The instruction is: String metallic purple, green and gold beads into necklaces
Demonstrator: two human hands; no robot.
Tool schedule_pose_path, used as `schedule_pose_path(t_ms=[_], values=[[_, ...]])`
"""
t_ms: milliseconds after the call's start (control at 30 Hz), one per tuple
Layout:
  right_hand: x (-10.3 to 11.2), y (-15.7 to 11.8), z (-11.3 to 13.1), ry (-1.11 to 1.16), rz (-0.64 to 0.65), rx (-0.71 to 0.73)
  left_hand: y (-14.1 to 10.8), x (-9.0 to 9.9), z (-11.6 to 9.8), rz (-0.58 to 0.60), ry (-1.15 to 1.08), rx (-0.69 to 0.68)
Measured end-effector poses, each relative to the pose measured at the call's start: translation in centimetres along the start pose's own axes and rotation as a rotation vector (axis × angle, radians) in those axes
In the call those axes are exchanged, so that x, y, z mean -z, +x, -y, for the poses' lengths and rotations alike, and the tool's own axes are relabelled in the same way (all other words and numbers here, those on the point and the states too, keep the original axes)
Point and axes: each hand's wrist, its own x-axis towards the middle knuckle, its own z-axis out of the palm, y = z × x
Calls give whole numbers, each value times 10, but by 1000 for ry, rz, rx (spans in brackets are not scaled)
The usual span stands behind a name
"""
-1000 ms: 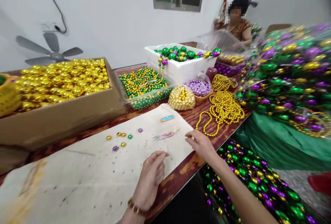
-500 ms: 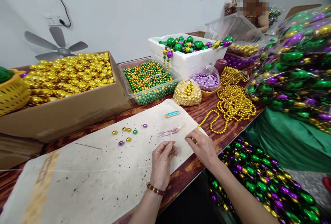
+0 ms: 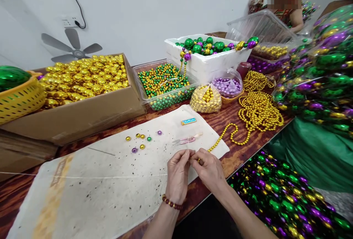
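My left hand [image 3: 178, 171], with a beaded bracelet [image 3: 172, 203] on its wrist, is closed in a pinch on a thin white string [image 3: 110, 177] that stretches away to the left. Against its fingertips, my right hand [image 3: 210, 169] pinches the end of a gold bead chain [image 3: 220, 138]. The fingers hide where chain and string meet. Just beyond my hands, pink-handled thread snips [image 3: 187, 141] and a small blue-and-orange packet [image 3: 188, 121] lie on the white cloth [image 3: 96, 202]. Several loose beads [image 3: 142, 146] and a thin needle-like rod [image 3: 101, 151] lie further left.
A cardboard box [image 3: 99, 103] of gold beads, a clear tub [image 3: 165, 103] of small beads and a white foam box [image 3: 206, 64] line the back. Bagged beads [image 3: 206, 99] stand nearer. Bead strands [image 3: 284, 195] hang at the right edge; a person [image 3: 295, 16] sits beyond.
My right hand has moved left with the gold chain's end, and its fingertips now meet those of my left hand. The view has swung slightly left.
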Motion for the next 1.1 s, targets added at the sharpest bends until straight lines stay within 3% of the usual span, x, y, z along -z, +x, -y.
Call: schedule_pose_path(t_ms=[100,233,333,467,600,700,800,933,1000,1100], values=[[9,-2,-7,42,60,29,0,2,-1,23,65,-4],[41,-2,-18,212,55,61,5,8,-9,102,319,29],[64,1,-18,275,79,189,10,7,-15,213,507,46],[71,12,-18,68,231,379,16,-2,-19,362,625,38],[71,21,-25,-144,327,433,22,-6,-20,468,665,62],[80,21,-31,-152,345,422,28,-7,-24,547,695,81],[91,13,-39,67,373,286,32,-9,-34,581,765,93],[88,-3,-51,729,498,-126,32,-14,-44,666,781,107],[76,-8,-53,1067,419,-297,31,-17,-40,690,702,110],[51,-9,-51,1336,159,-330,31,-18,-20,589,560,76]])
